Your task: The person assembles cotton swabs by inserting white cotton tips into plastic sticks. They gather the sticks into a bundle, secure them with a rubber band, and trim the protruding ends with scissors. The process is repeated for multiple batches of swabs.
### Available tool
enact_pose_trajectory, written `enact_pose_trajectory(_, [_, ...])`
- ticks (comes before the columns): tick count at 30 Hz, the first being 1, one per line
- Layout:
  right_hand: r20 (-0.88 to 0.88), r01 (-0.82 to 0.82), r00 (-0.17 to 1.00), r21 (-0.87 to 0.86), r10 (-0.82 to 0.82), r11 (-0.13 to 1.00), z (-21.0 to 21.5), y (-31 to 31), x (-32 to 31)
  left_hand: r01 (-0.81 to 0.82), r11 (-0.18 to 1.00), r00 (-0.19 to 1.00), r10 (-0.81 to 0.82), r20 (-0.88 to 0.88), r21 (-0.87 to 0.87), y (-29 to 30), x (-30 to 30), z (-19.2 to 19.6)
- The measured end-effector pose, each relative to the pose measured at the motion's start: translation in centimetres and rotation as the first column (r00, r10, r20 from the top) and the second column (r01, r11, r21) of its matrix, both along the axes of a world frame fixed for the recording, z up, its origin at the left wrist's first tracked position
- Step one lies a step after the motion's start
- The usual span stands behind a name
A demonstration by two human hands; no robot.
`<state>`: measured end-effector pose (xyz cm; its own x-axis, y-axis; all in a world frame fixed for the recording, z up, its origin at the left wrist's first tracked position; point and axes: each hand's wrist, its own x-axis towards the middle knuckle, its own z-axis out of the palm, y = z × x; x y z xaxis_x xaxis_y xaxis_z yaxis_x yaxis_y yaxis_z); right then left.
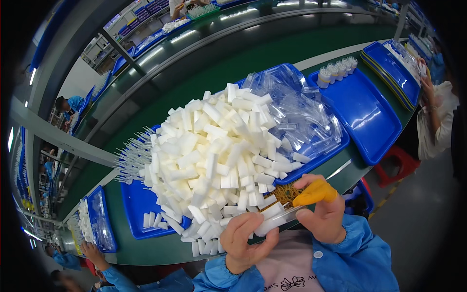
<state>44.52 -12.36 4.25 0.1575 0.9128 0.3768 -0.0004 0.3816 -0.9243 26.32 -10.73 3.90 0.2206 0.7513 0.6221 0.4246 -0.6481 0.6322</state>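
My left hand (pixel 247 239) is closed round a white foam piece (pixel 268 226) in front of my chest. From that piece a clear plastic tube (pixel 292 214) runs to my right hand (pixel 322 210), which pinches its other end. How far the foam sits inside the tube, I cannot tell. Yellow covers (pixel 316 192) wrap fingers of the right hand. Just beyond my hands rises a large heap of white foam pieces (pixel 214 146). Yellowish-brown rubber bands (pixel 287 193) lie beside the right hand, partly hidden by it.
Clear tubes (pixel 304 114) fill a blue tray behind the heap. Farther right, another blue tray (pixel 367 117) holds white-filled containers (pixel 336 71). Thin white sticks (pixel 136 153) bristle left of the heap, above a blue tray (pixel 138 209). Co-workers sit on both sides; a red stool (pixel 396 167) stands right.
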Motion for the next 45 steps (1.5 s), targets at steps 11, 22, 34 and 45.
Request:
enact_pose_trajectory(11, [-0.632,-0.325,0.774,-0.346,0.038,0.88,-0.2,1.2,-1.0,-0.03,0.999,0.999,0.03,0.027,-0.023,0.1,-0.3,0.0])
enact_pose_trajectory(22, [-0.558,-0.2,0.829,-0.238,0.034,0.95,0.0,1.0,-2.0,-0.012,0.99,0.989,0.032,0.146,-0.141,0.5,-0.2,-0.3])
enact_pose_trajectory(34, [-0.416,-0.087,0.909,-0.174,0.007,0.981,-0.1,1.4,-0.6,0.461,0.708,0.72,0.054,0.692,-0.534,-0.7,-0.2,-0.5])
enact_pose_trajectory(45, [0.099,-0.175,0.978,-0.115,0.186,0.978,0.4,1.7,3.4,0.555,0.644,0.638,0.077,0.766,-0.527,-2.0,-1.6,-2.3])
